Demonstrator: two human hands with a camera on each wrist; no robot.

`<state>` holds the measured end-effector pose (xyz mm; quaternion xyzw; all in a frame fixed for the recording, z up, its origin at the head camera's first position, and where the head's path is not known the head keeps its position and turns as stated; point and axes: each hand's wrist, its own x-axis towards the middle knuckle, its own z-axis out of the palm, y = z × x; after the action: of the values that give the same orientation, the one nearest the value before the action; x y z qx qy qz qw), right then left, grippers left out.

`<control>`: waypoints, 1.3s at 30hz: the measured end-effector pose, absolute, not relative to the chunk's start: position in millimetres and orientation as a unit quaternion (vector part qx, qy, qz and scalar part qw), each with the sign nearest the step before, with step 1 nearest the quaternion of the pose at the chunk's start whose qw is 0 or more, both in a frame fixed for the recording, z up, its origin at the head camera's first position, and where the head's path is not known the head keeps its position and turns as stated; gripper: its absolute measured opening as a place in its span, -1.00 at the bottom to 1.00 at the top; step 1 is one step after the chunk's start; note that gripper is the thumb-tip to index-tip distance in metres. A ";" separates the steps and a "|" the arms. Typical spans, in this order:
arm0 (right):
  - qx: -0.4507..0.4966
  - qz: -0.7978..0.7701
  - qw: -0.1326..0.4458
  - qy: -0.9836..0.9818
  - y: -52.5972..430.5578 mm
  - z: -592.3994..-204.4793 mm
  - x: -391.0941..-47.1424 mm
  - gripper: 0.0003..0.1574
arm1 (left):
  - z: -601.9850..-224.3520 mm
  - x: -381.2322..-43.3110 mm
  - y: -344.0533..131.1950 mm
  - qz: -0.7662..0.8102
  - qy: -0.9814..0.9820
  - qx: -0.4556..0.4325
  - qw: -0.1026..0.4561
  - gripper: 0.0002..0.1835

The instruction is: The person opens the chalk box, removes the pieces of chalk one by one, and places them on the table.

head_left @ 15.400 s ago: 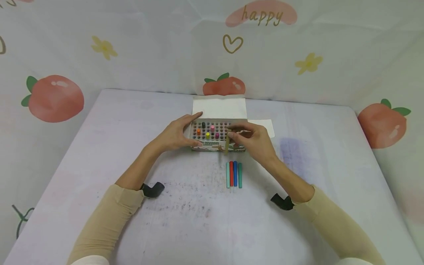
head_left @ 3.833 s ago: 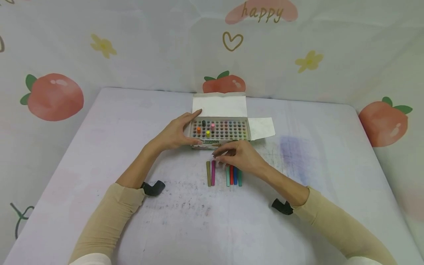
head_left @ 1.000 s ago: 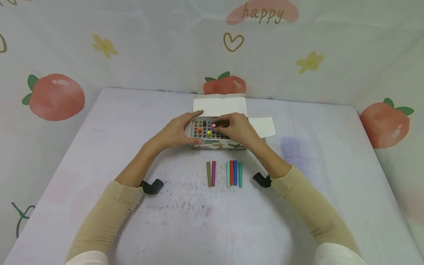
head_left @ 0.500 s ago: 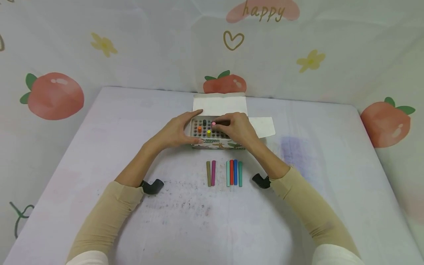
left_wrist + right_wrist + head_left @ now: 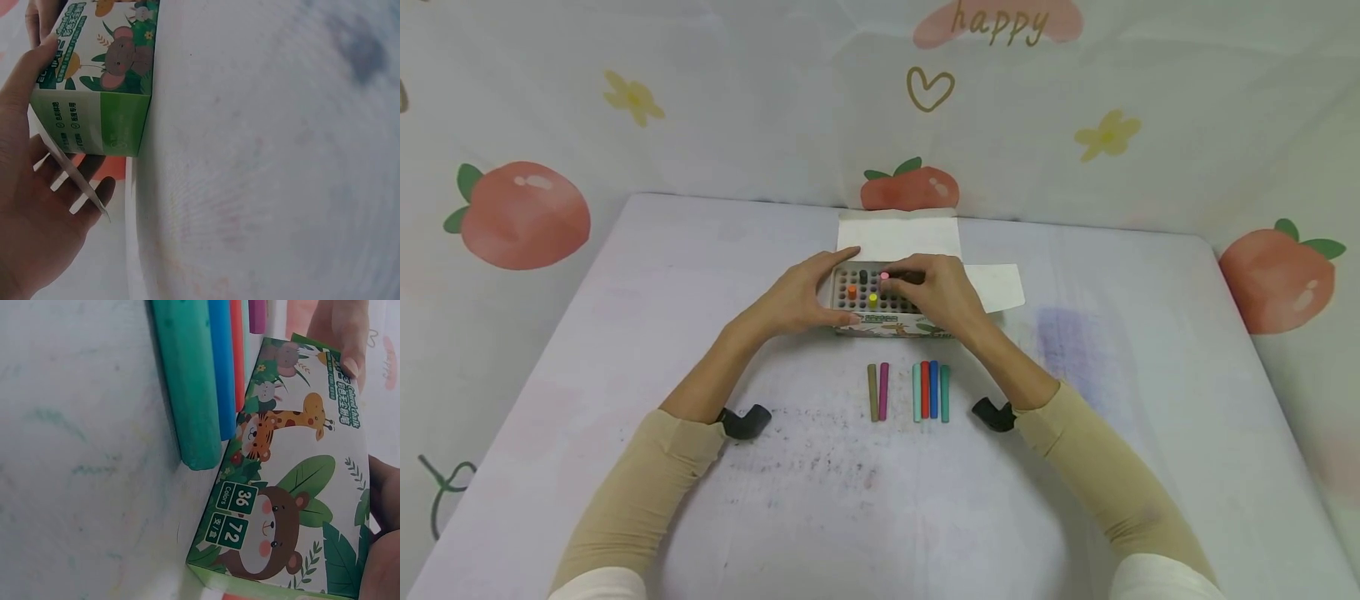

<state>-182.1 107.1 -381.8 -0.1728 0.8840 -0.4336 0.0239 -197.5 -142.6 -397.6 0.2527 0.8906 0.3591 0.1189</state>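
A chalk box with animal pictures stands lengthwise with its lid folded back. My left hand holds its left end, thumb at the front edge and index finger at the back corner. With thumb and fingertips, my right hand pinches a pink chalk stick standing in the box's holes. Nearby, a black chalk, an orange chalk and a yellow chalk stick up. The right hand hides the box's right part. In the right wrist view the chalk box shows its printed front.
In front of the box lie an olive chalk and a magenta chalk. To their right lies a row of mint, red, blue and green chalk. A white side flap sticks out at the box's right.
Since the oldest frame, the olive and magenta chalks have come to lie on the table. My right hand has gone back to the box, and the pink chalk has risen slightly.
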 end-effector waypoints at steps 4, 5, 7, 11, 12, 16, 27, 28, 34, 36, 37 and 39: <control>-0.170 -0.453 0.006 0.875 107.0 -383.4 -182.2 -0.71 | -396.7 -197.1 -142.6 0.362 0.889 0.254 0.117 0.09; -0.171 -0.456 0.001 0.873 107.1 -383.8 -182.3 -0.72 | -396.6 -197.0 -142.6 0.362 0.889 0.253 0.117 0.09; -0.173 -0.459 -0.008 0.872 106.9 -384.2 -182.0 -0.72 | -396.6 -197.0 -142.5 0.361 0.890 0.252 0.118 0.09; -0.189 -0.464 -0.032 0.865 107.0 -384.1 -181.2 -0.75 | -396.1 -196.8 -142.1 0.358 0.890 0.253 0.124 0.10; -0.192 -0.466 -0.037 0.863 107.0 -383.8 -180.9 -0.75 | -395.9 -196.7 -141.9 0.357 0.890 0.254 0.124 0.10; -0.207 -0.483 -0.052 0.849 107.7 -381.6 -179.2 -0.76 | -395.5 -196.7 -141.8 0.355 0.891 0.256 0.121 0.10; -0.247 -0.551 -0.104 0.790 110.7 -377.6 -174.8 -0.75 | -395.9 -196.9 -142.2 0.356 0.891 0.255 0.120 0.11; -0.247 -0.553 -0.107 0.788 110.7 -376.9 -174.3 -0.75 | -395.8 -196.7 -142.1 0.356 0.891 0.254 0.120 0.11; -0.244 -0.561 -0.114 0.782 110.7 -371.8 -169.9 -0.75 | -393.8 -195.8 -141.4 0.355 0.892 0.249 0.127 0.10; -0.239 -0.567 -0.111 0.781 110.0 -365.8 -165.7 -0.75 | -393.3 -195.5 -141.3 0.354 0.893 0.249 0.129 0.10; -0.235 -0.570 -0.109 0.780 109.6 -361.5 -162.7 -0.75 | -393.2 -195.5 -141.3 0.354 0.892 0.249 0.128 0.10; -0.224 -0.574 -0.104 0.780 108.6 -352.7 -156.2 -0.75 | -393.4 -195.4 -141.1 0.355 0.892 0.249 0.128 0.10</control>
<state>-156.2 108.6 -352.7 -0.2244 0.7804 -0.5743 -0.1043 -195.4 -141.1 -393.4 0.2486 0.8920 0.3549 0.1284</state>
